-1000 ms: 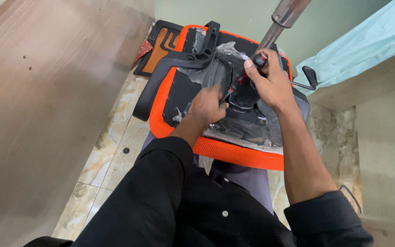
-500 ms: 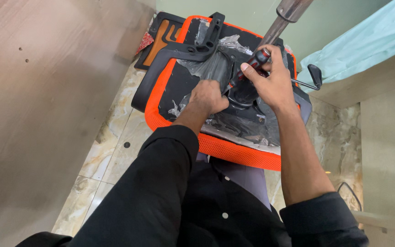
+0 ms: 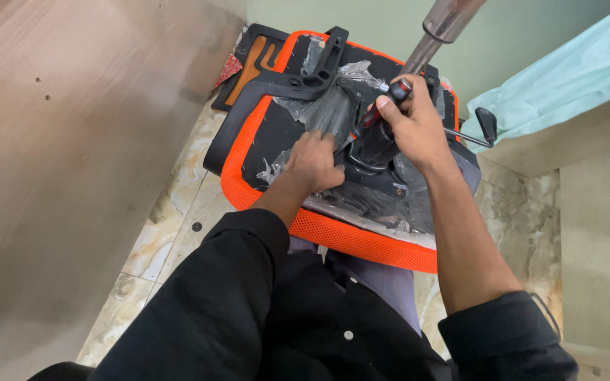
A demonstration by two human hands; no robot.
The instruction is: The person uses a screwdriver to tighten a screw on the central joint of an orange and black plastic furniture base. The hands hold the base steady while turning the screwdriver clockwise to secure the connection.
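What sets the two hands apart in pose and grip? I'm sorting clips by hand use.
The right hand is closed around a red-and-black screwdriver, while the left hand holds no tool and presses on the plastic-wrapped underside of the orange chair seat. The right hand sits farther from the body, beside the metal column; the left hand is nearer. The right forearm is bare; the left is sleeved almost to the wrist. Both work over the seat's underside.

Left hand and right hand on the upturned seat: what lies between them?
In the head view, crinkled clear plastic wrap and the black seat mechanism plate lie between the left hand and right hand.
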